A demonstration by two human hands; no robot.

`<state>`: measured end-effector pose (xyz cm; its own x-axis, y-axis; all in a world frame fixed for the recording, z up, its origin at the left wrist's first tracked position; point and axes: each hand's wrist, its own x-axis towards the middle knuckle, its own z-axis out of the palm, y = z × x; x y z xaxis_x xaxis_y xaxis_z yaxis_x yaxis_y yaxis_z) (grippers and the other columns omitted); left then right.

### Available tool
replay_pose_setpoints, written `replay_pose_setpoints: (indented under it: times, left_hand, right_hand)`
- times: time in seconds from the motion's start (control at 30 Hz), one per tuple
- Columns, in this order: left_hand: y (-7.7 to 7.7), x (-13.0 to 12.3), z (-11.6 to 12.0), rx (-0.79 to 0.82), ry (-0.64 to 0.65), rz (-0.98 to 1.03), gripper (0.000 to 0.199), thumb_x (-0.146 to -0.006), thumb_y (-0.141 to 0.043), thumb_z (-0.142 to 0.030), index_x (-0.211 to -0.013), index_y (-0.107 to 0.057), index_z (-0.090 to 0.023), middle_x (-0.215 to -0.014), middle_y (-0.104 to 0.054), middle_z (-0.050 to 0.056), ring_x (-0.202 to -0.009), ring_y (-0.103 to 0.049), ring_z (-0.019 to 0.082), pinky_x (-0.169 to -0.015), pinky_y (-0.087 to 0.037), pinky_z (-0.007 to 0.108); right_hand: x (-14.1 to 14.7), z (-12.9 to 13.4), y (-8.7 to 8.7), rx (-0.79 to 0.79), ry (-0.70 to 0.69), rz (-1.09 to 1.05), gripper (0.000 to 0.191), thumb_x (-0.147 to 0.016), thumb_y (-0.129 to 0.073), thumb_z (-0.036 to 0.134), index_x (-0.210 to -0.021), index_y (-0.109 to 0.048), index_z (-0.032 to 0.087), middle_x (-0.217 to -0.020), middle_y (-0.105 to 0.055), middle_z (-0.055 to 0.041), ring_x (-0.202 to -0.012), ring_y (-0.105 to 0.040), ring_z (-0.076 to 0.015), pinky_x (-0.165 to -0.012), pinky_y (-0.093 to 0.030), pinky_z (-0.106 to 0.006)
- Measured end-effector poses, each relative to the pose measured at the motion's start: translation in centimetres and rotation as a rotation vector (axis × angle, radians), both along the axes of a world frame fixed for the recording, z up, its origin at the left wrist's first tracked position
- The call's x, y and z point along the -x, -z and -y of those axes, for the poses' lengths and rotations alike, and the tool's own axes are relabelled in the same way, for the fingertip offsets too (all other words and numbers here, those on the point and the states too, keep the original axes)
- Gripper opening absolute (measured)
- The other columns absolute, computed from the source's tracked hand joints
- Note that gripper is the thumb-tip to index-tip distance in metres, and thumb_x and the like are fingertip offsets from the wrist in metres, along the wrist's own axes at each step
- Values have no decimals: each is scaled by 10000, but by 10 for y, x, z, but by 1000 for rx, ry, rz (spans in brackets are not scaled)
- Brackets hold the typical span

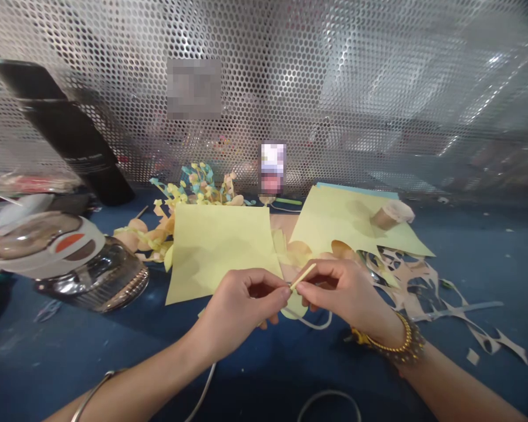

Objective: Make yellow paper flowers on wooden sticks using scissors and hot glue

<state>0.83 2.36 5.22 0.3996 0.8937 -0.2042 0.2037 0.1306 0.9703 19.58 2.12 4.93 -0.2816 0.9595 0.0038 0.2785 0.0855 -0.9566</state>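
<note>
My left hand point(242, 308) and my right hand point(343, 290) meet low in the middle of the view, fingertips pinched together. Between them they hold a thin pale yellow stick point(303, 276), and its lower end is hidden in the fingers. A white cord point(314, 322) curves just under the hands. Behind them lies a pale yellow paper sheet point(220, 252), which my left hand nearly touches. A second yellow sheet point(338, 225) lies behind my right hand, with a tan paper roll point(391, 214) on it.
Cut-out tan paper scraps point(416, 287) lie on the blue table point(470, 234) at right. Paper flowers point(193, 187) stand behind the sheets. A glass jar with a white lid point(70, 264) sits at left, near a black cylinder point(61, 129). Perforated metal sheeting point(290, 76) stands behind.
</note>
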Motion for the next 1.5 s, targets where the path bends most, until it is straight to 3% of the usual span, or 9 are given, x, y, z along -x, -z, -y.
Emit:
replay_pose_setpoints:
  times: [0.43, 0.8, 1.5]
  left_hand:
    - [0, 0, 2, -63, 2, -40, 190, -770, -616, -349, -798, -694, -178, -593, -614, -6, -512, -533, 98, -433, -421, 177]
    - [7, -2, 6, -262, -79, -157, 159, -764, -599, -299, -737, -696, -176, -668, -667, 19, -569, -523, 112, -519, -413, 228]
    - [5, -1, 8, -254, -81, -164, 143, -759, -606, -293, -724, -683, -177, -647, -652, 7, -546, -494, 101, -499, -394, 217]
  right_hand:
    - [1, 1, 1, -7, 36, 25, 107, -783, -623, 225, -714, -683, 169, -586, -623, 10, -502, -565, -89, -481, -477, -200]
    - [5, 4, 0, -3, 51, -9, 89, -762, -622, 201, -696, -676, 174, -592, -629, 10, -523, -564, -93, -489, -467, -203]
    - [6, 5, 0, 9, 42, -18, 67, -750, -633, 204, -714, -677, 170, -603, -609, 12, -536, -551, -89, -490, -471, -190]
